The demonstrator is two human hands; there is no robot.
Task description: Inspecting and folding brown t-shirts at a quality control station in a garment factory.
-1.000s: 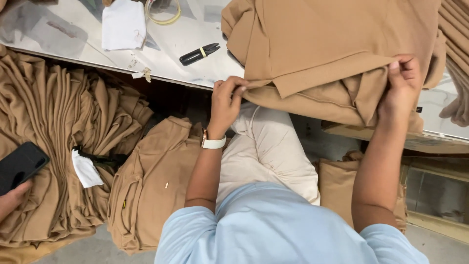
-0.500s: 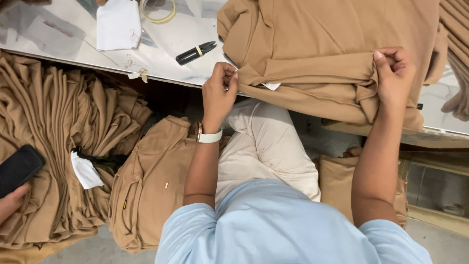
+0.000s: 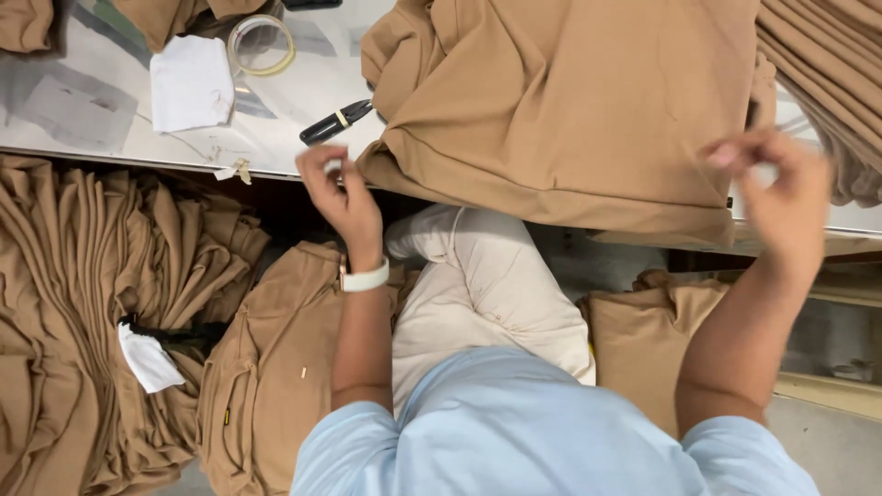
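Fabric is piling up nearest the person: tan garments are lying heaped low at the left (image 3: 83,321) and beside the knees (image 3: 266,367). Above them the left hand (image 3: 342,191), with a white wristband, is pinching something small and pale just off the near edge of the folded tan garment (image 3: 570,110), while the blurred right hand (image 3: 776,188) is hovering over its right corner, fingers curled, grip impossible to tell. Soft, light and floppy, that garment, lying on the steel table (image 3: 83,101), is probably handling best by its thick folded hem; farther left are sitting black snips (image 3: 335,122), a white cloth (image 3: 191,83) and a tape roll (image 3: 262,44).
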